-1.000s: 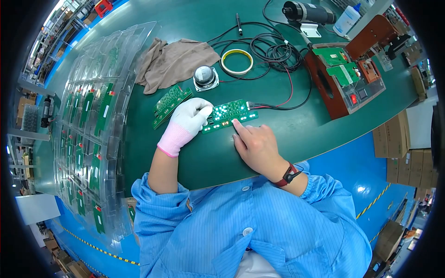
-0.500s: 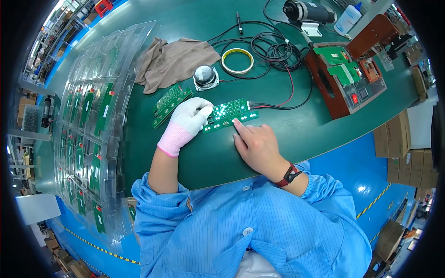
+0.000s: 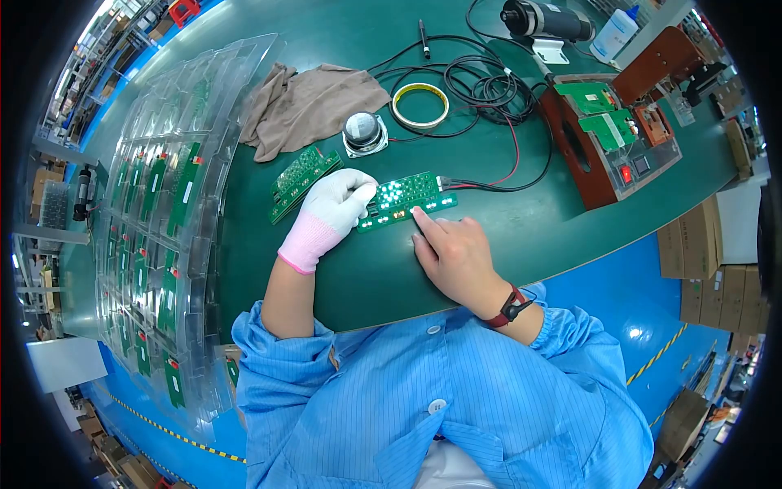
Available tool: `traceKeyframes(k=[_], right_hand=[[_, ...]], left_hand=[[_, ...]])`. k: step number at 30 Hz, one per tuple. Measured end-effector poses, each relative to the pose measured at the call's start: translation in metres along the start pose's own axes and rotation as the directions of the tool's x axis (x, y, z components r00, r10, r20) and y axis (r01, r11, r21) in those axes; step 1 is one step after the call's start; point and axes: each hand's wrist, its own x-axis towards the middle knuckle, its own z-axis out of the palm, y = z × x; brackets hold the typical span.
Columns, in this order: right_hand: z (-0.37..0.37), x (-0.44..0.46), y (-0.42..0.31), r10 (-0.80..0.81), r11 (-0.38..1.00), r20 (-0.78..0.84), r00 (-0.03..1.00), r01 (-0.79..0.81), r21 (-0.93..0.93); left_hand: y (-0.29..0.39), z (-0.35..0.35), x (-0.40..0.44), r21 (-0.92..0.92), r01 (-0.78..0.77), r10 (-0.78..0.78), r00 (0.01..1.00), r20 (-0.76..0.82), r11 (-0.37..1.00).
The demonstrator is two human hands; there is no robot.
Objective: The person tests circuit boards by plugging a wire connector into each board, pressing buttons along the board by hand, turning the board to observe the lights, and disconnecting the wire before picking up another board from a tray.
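Observation:
A green circuit board (image 3: 407, 191) with lit white LEDs lies on the green table, wired at its right end to black and red cables. My left hand (image 3: 336, 204), in a white glove with a pink cuff, pinches the board's left end. My bare right hand (image 3: 456, 253) touches the board's lower edge with the index fingertip; its thumb is apart and the other fingers are curled, holding nothing. Left of my gloved hand lie other green boards (image 3: 297, 179). A round speaker (image 3: 363, 133) sits just above.
Clear trays (image 3: 183, 236) with green boards stand at the left. Behind are a brown cloth (image 3: 314, 106), a tape roll (image 3: 420, 106), coiled cables (image 3: 489, 85) and a pen (image 3: 423, 39). A red-brown test box (image 3: 578, 155), black cylinder (image 3: 550, 20) and bottle (image 3: 614, 34) are right.
The view has shifted slightly. The pattern of lit LEDs on the board differs a little, while both hands stay at the board in nearly the same pose.

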Motion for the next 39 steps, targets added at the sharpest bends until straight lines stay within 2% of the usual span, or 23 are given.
traceKeyframes(k=[4,13,22,31,39], right_hand=[[0.000,0.001,0.000,0.002,1.000,-0.001,1.000,-0.002,0.004],[0.001,0.000,0.001,-0.010,1.000,-0.033,0.999,0.011,0.014],[0.000,0.001,0.000,-0.003,1.000,-0.015,1.000,0.004,0.023],[0.000,0.003,0.000,-0.036,0.999,-0.023,0.999,0.036,0.018],[0.000,0.005,-0.001,-0.040,0.999,-0.016,0.999,0.040,0.006]], left_hand=[[0.004,-0.001,-0.001,-0.007,0.041,-0.041,0.999,0.008,0.999],[-0.004,-0.001,0.001,0.013,-0.005,0.005,1.000,0.002,1.000],[0.002,-0.001,-0.001,0.011,0.017,-0.017,1.000,0.005,1.000],[-0.018,-0.001,0.005,-0.028,-0.088,0.088,0.996,0.024,0.996],[-0.015,-0.002,0.004,-0.013,-0.073,0.074,0.997,0.006,0.997]])
